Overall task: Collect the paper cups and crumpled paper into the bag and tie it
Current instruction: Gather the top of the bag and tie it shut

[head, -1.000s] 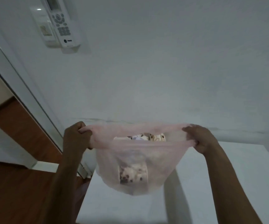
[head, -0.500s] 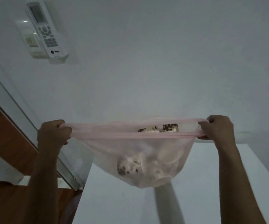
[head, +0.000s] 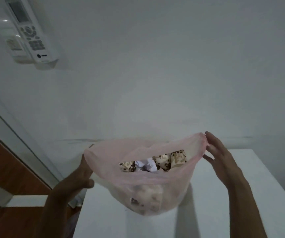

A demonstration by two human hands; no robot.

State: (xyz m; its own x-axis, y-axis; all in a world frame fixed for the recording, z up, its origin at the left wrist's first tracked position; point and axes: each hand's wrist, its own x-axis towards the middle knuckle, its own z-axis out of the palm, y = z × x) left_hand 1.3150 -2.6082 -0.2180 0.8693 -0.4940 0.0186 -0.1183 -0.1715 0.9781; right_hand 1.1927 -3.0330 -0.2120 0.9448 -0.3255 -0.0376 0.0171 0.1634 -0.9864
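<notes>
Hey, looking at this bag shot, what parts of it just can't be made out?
- Head view: the left hand fingers sit behind the pink bag, so its grip is unclear.
- How many paper cups lie inside: the film blurs the lower ones.
- Crumpled paper: only a part shows between the cups.
- Whether the right hand pinches the rim or only touches it: motion blur.
- Table: cut by the lower edge.

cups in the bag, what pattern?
Cups: beige with dark brown coffee-bean spots. Head view, through the bag mouth.
</notes>
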